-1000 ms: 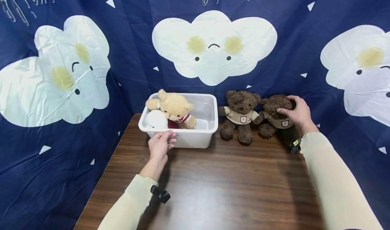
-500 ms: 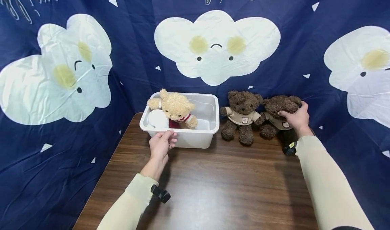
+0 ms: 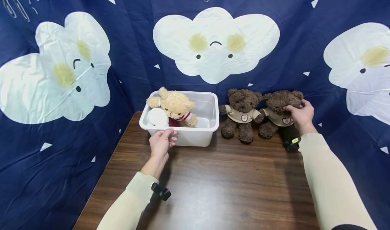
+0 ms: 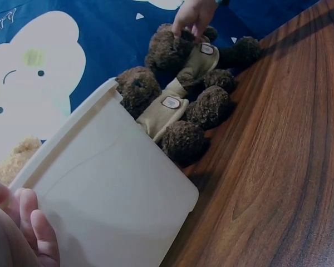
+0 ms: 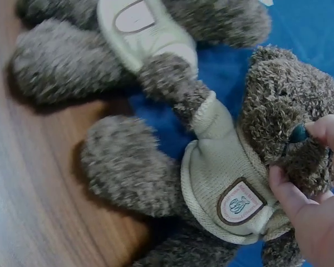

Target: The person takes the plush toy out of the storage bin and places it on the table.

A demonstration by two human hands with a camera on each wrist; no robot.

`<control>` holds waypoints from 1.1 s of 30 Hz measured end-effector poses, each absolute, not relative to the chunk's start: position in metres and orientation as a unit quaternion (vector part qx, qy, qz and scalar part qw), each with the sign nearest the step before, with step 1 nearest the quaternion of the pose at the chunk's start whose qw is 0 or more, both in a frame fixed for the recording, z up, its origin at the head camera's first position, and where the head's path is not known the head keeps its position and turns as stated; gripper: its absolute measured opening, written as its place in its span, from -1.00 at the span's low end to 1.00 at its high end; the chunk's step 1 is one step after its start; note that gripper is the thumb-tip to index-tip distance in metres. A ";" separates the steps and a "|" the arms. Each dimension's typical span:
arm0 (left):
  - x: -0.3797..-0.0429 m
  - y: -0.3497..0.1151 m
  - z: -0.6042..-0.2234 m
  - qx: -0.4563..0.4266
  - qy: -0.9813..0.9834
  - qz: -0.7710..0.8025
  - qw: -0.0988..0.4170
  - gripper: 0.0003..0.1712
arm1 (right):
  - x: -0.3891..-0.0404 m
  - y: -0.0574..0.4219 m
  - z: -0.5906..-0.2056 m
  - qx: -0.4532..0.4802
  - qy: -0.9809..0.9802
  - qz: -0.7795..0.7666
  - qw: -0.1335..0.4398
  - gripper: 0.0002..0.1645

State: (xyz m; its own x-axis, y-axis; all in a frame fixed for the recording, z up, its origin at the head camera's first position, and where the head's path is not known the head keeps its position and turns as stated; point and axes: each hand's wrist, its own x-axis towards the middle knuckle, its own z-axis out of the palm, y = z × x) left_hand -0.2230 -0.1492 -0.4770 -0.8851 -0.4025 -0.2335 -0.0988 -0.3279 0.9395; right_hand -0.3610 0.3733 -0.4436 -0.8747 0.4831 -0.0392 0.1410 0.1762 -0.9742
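Observation:
My left hand (image 3: 159,144) holds the front rim of a white plastic bin (image 3: 195,137), thumb on top and fingers curled below. Inside the bin lie a tan teddy bear (image 3: 176,104) in a red-and-white top and a round white plush thing (image 3: 157,117), partly hidden. At the right, my right hand (image 3: 303,116) grips a dark brown teddy bear (image 3: 281,98) by the face. This bear wears a beige sweater with a badge, plain in the right wrist view on the sweater (image 5: 228,189). A matching brown teddy bear (image 3: 243,101) sits between it and the bin.
The brown wooden table (image 3: 219,176) extends toward me in front of the bin and bears. A dark blue cloth (image 3: 134,47) with white clouds hangs behind and at both sides, close behind the bin and bears.
My right hand has shifted slightly on the right brown teddy bear, whose head now sits more upright with both ears showing. My left hand stays on the bin's rim.

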 end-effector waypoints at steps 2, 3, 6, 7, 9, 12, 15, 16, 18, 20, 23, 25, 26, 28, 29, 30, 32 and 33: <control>-0.224 -0.150 -0.477 0.220 -0.573 -0.783 0.100 -0.87 | -0.362 0.375 -0.439 -0.204 -0.691 0.680 0.134 -0.02; -0.224 -0.150 -0.477 0.219 -0.574 -0.782 0.101 -0.87 | -0.363 0.376 -0.437 -0.204 -0.658 0.713 0.130 -0.01; -0.224 -0.150 -0.476 0.217 -0.577 -0.781 0.102 -0.87 | -0.362 0.381 -0.437 -0.227 -0.614 0.748 0.111 0.06; -0.224 -0.150 -0.476 0.217 -0.577 -0.781 0.102 -0.88 | -0.360 0.383 -0.439 -0.237 -0.610 0.750 0.102 0.07; -0.223 -0.149 -0.475 0.216 -0.578 -0.781 0.100 -0.89 | -0.357 0.387 -0.444 -0.254 -0.617 0.740 0.081 0.10; -0.223 -0.147 -0.475 0.215 -0.575 -0.783 0.096 -0.90 | -0.352 0.393 -0.455 -0.244 -0.619 0.744 0.066 0.09; -0.222 -0.145 -0.475 0.212 -0.574 -0.785 0.093 -0.91 | -0.347 0.395 -0.464 -0.219 -0.632 0.740 0.071 0.11; -0.222 -0.144 -0.476 0.212 -0.573 -0.786 0.093 -0.91 | -0.347 0.395 -0.465 -0.212 -0.636 0.738 0.077 0.11; -0.222 -0.144 -0.476 0.211 -0.573 -0.787 0.093 -0.91 | -0.346 0.394 -0.466 -0.212 -0.660 0.716 0.083 0.15; -0.222 -0.144 -0.477 0.210 -0.574 -0.786 0.092 -0.91 | -0.345 0.393 -0.465 -0.222 -0.701 0.673 0.089 0.13; -0.223 -0.144 -0.477 0.213 -0.573 -0.786 0.089 -0.89 | -0.344 0.392 -0.462 -0.221 -0.765 0.597 0.097 0.06; -0.223 -0.145 -0.477 0.215 -0.573 -0.786 0.087 -0.87 | -0.343 0.392 -0.458 -0.211 -0.808 0.540 0.102 0.01; -0.223 -0.145 -0.477 0.216 -0.573 -0.786 0.086 -0.87 | -0.342 0.392 -0.457 -0.202 -0.826 0.515 0.107 -0.01; -0.223 -0.146 -0.477 0.218 -0.573 -0.786 0.086 -0.87 | -0.341 0.392 -0.452 -0.179 -0.855 0.473 0.116 -0.06; -0.223 -0.147 -0.477 0.218 -0.574 -0.785 0.087 -0.86 | -0.340 0.392 -0.449 -0.166 -0.864 0.459 0.121 -0.08; -0.223 -0.147 -0.477 0.219 -0.574 -0.784 0.089 -0.86 | -0.340 0.391 -0.446 -0.153 -0.875 0.442 0.127 -0.10; -0.222 -0.148 -0.476 0.219 -0.575 -0.783 0.093 -0.87 | -0.340 0.388 -0.439 -0.124 -0.886 0.424 0.143 -0.14; -0.222 -0.149 -0.476 0.219 -0.575 -0.782 0.095 -0.87 | -0.340 0.385 -0.435 -0.110 -0.886 0.425 0.149 -0.15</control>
